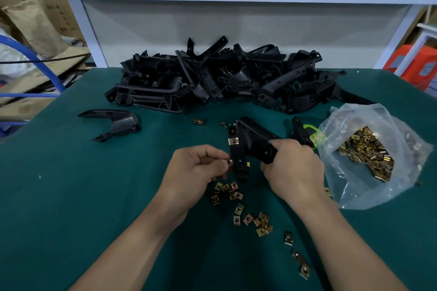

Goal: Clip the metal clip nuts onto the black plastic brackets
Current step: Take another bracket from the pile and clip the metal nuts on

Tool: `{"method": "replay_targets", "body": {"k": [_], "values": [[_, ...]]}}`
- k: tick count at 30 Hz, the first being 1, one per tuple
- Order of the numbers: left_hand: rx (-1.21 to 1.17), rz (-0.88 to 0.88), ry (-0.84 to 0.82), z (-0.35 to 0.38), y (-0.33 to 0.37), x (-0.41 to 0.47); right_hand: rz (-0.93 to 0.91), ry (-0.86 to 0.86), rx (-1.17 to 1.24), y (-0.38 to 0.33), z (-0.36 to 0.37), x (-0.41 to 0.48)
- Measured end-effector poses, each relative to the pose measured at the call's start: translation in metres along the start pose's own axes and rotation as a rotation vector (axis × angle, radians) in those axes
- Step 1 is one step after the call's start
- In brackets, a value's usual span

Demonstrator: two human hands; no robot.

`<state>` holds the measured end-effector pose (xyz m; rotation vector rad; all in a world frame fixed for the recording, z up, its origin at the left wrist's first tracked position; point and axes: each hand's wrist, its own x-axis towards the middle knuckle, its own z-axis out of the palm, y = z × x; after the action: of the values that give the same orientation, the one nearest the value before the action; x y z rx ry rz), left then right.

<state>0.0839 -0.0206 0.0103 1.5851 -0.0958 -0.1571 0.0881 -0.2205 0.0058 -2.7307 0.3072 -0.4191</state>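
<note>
My right hand [293, 168] grips a black plastic bracket [248, 142] by its right end, just above the green table. One metal clip nut [233, 141] sits clipped on the bracket's left arm. My left hand [196, 172] pinches a second clip nut [229, 162] against the lower part of that same arm. Several loose brass-coloured clip nuts [238, 205] lie scattered on the table below my hands.
A big heap of black brackets [212, 78] fills the back of the green table [71, 196]. One bracket [113, 123] lies alone at the left. An open plastic bag of clip nuts [369, 156] sits at the right, with another bracket [299, 131] beside it.
</note>
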Motion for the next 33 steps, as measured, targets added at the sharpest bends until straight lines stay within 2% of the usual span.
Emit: {"method": "replay_targets", "body": {"k": [5,9,14,18,21,25,30,33], "values": [[-0.049,-0.034,-0.078,-0.001,-0.001,-0.002,-0.005,-0.03,0.002,-0.002,-0.001,-0.002],[-0.085,-0.07,-0.104,0.002,-0.002,-0.003,-0.048,0.031,-0.089,-0.004,-0.003,-0.006],[-0.004,-0.07,-0.109,-0.001,-0.003,-0.002,-0.121,0.07,-0.19,-0.008,-0.006,-0.012],[0.114,-0.106,-0.197,-0.004,-0.003,0.0,-0.166,0.051,-0.197,-0.012,-0.007,-0.016],[0.12,-0.08,-0.174,-0.006,-0.005,-0.001,-0.175,0.048,-0.171,-0.016,-0.005,-0.017],[0.005,-0.016,-0.159,0.0,-0.002,-0.002,-0.107,0.045,-0.076,-0.011,0.0,-0.016],[-0.223,-0.091,-0.114,0.005,0.0,0.002,0.0,0.011,0.127,-0.01,0.002,-0.014],[-0.163,0.004,-0.126,0.007,-0.001,-0.001,0.016,0.009,0.151,-0.01,0.002,-0.013]]}}
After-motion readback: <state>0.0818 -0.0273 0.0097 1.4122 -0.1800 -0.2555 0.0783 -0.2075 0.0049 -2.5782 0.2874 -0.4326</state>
